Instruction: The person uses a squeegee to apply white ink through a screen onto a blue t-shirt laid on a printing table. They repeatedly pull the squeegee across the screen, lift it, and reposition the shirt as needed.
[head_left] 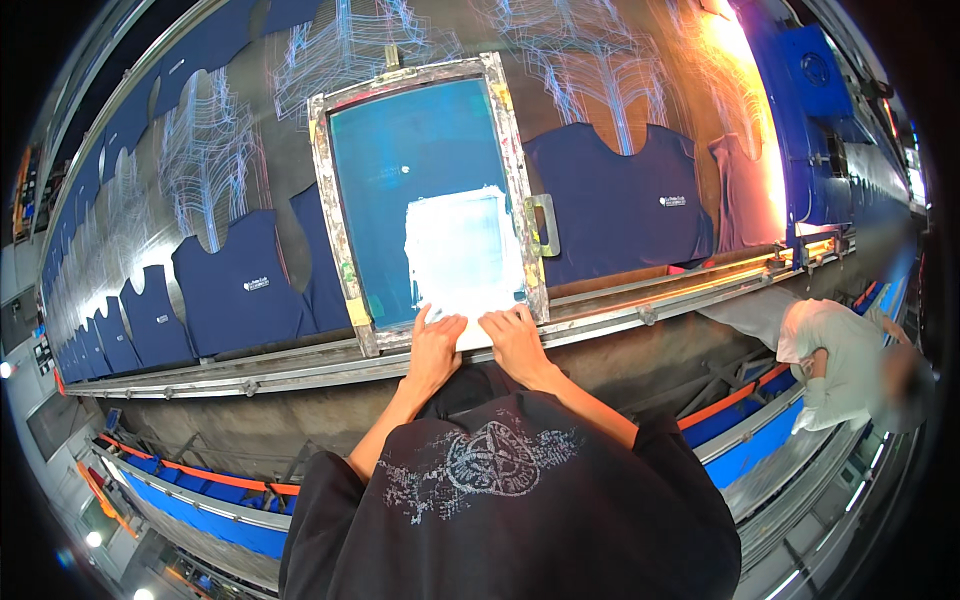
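A screen-printing frame (pixel 318 170) with a blue mesh lies over dark navy garment pieces on the long printing table. White ink (pixel 458 240) covers a block of the mesh toward its near right side. At the near edge of that block, my left hand (pixel 437 343) and my right hand (pixel 513 338) sit side by side, thumbs toward each other. Both have their fingers curled over a white, ink-covered squeegee (pixel 474 334), mostly hidden by the hands and ink. To the right of the frame lies a navy shirt piece (pixel 610 215) with a small white print.
More navy shirt pieces (pixel 235 280) run down the table to the left. A metal rail (pixel 250 386) edges the table. At the right, a blue machine (pixel 805 170) glows orange over a piece. Another person (pixel 840 355) bends beside a second table behind on the right.
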